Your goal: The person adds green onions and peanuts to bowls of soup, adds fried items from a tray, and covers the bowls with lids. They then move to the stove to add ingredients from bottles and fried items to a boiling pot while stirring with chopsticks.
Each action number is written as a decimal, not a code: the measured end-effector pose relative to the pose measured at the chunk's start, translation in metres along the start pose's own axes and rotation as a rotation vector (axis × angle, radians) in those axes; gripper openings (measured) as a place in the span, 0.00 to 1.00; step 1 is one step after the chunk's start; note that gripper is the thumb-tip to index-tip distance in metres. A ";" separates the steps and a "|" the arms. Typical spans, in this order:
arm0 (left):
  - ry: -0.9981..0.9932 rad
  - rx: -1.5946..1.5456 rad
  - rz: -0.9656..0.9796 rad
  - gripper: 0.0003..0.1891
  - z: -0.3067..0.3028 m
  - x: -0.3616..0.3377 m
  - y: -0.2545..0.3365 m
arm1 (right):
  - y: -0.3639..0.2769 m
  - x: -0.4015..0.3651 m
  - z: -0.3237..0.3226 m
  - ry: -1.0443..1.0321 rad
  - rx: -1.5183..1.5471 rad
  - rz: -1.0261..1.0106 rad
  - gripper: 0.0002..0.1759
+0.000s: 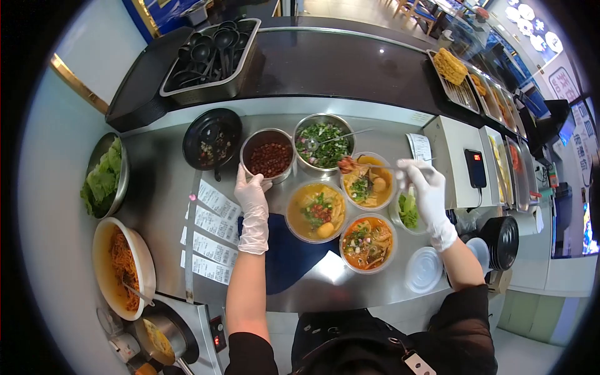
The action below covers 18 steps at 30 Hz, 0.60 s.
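My gloved right hand pinches the handle of a spoon whose bowl is heaped with a red topping. The spoon is over a soup bowl with egg and green onion. With my gloved left hand I hold the near edge of a steel pot of red-brown topping. Beside it stands a steel pot of chopped green onion with a spoon in it. Closer to me are a yellowish soup bowl topped with red bits and a red soup bowl. Lettuce in a clear bowl sits by my right hand.
Printed slips and a dark blue cloth lie at left. A black bowl stands behind. Further left are a lettuce bowl and a shredded-orange-food bowl. Clear lids lie at right, near stacked black bowls.
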<state>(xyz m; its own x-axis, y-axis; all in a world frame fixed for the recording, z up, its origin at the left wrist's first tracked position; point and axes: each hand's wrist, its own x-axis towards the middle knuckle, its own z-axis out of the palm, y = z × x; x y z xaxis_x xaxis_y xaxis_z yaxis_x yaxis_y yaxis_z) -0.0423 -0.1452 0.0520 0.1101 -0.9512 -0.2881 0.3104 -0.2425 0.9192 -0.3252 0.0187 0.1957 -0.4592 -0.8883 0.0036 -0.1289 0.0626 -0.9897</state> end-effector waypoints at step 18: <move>-0.010 -0.017 -0.004 0.31 0.003 -0.005 0.009 | 0.068 0.075 0.180 -0.407 -0.642 -0.732 0.10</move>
<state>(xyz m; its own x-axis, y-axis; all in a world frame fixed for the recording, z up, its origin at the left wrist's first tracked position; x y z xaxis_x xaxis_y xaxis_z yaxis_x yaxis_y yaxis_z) -0.0432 -0.1434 0.0624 0.0993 -0.9522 -0.2889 0.3264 -0.2431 0.9134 -0.2107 -0.1258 0.1026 0.2329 -0.8848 0.4035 -0.7513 -0.4272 -0.5031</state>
